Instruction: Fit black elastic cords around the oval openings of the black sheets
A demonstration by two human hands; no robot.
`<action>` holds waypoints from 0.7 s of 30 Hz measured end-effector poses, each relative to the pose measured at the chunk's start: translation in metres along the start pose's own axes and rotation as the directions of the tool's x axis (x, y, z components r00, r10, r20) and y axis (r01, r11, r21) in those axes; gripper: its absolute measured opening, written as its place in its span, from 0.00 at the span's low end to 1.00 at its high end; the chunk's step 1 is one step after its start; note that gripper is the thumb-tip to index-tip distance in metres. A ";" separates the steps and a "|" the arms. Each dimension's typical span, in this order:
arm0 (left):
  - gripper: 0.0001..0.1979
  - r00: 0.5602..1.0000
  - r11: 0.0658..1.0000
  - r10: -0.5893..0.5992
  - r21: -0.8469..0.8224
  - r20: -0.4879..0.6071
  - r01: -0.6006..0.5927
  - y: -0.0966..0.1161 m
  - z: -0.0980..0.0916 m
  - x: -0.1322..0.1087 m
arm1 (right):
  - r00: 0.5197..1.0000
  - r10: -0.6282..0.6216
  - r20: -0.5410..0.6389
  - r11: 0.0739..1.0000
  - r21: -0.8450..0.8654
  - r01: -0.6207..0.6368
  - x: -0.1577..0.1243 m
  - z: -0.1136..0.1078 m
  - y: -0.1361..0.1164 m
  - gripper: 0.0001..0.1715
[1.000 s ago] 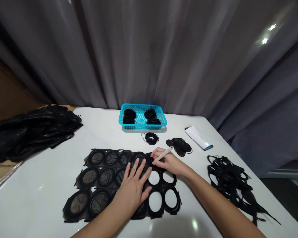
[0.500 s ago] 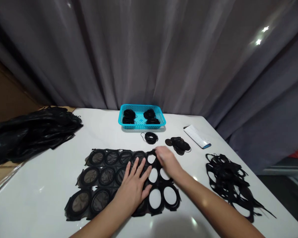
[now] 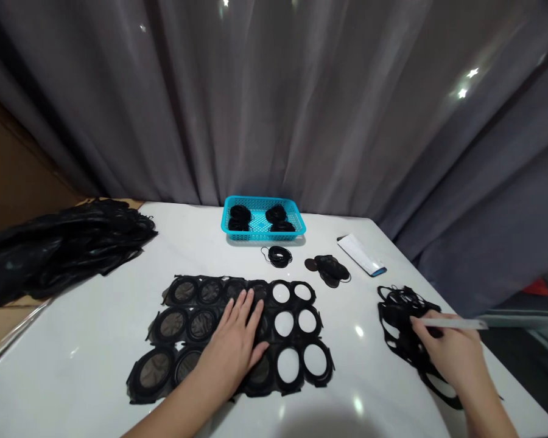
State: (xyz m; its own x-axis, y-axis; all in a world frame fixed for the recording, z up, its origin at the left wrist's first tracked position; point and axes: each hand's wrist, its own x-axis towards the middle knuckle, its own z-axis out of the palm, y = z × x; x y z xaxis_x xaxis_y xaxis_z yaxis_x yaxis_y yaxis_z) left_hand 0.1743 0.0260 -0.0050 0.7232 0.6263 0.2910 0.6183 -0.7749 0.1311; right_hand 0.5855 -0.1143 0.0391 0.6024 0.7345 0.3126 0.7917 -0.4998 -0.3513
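No lettering seems legible at this blur.

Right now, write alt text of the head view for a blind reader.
The left hand lies on a black sheet of rings on a white table; the right hand, holding a pale tool, is at a tangled black pile. Beyond, a blue basket holds black coils.

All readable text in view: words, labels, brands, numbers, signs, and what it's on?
None readable.
Pale tool in the right hand: any marking too small or blurred to read.
White sheet: any print too faint to read.
Basket: no lettering seen.
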 end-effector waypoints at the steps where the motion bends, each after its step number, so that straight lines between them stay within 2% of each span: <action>1: 0.31 1.000 1.000 0.004 0.020 -0.005 -0.004 -0.004 -0.001 -0.004 | 0.999 -0.020 -0.035 0.999 0.026 0.021 0.000 -0.003 -0.008 0.19; 2: 0.30 1.000 0.999 0.008 0.033 -0.009 -0.007 -0.007 -0.001 -0.008 | 0.999 -0.029 -0.034 0.997 0.075 0.032 0.002 -0.004 -0.021 0.18; 4: 0.29 1.000 0.999 0.010 0.049 -0.016 -0.009 -0.011 -0.001 -0.015 | 0.997 -0.051 0.056 0.968 0.249 0.035 0.006 -0.002 -0.057 0.16; 6: 0.28 1.000 0.998 0.002 0.059 -0.026 -0.001 -0.010 0.001 -0.019 | 0.959 -0.183 0.218 0.849 0.527 0.042 0.008 0.011 -0.104 0.15; 7: 0.29 1.000 0.998 -0.004 0.064 -0.029 0.006 -0.009 0.001 -0.020 | 0.919 -0.271 0.288 0.766 0.643 0.024 0.008 0.020 -0.128 0.16; 9: 0.29 0.999 0.997 -0.013 0.077 -0.031 0.015 -0.007 0.002 -0.020 | 0.800 -0.453 0.393 0.648 0.762 -0.007 0.006 0.045 -0.173 0.14; 10: 0.29 0.999 0.996 -0.016 0.083 -0.032 0.018 -0.006 0.002 -0.021 | 0.732 -0.531 0.428 0.622 0.783 -0.006 0.004 0.058 -0.192 0.12; 12: 0.30 0.999 0.996 -0.022 0.082 -0.034 0.025 -0.004 0.002 -0.021 | 0.663 -0.621 0.418 0.596 0.801 0.052 0.002 0.082 -0.222 0.09; 14: 0.29 0.999 0.997 -0.032 0.063 -0.036 0.034 -0.004 0.003 -0.022 | 0.622 -0.664 0.415 0.586 0.805 0.089 0.002 0.101 -0.238 0.07; 16: 0.29 0.999 0.998 -0.044 0.045 -0.031 0.045 -0.005 0.005 -0.024 | 0.589 -0.673 0.448 0.596 0.799 0.073 0.003 0.113 -0.245 0.05; 21: 0.30 0.998 0.997 -0.064 0.038 -0.013 0.065 -0.003 0.008 -0.026 | 0.541 -0.652 0.531 0.630 0.776 -0.003 0.005 0.120 -0.244 0.06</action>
State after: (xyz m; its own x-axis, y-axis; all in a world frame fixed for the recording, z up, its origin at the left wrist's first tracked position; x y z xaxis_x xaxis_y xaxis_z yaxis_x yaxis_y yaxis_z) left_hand 0.1561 0.0130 -0.0206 0.6780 0.6736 0.2943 0.6750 -0.7290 0.1137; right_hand 0.3831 0.0668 0.0202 -0.2439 0.9672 -0.0709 0.4180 0.0389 -0.9076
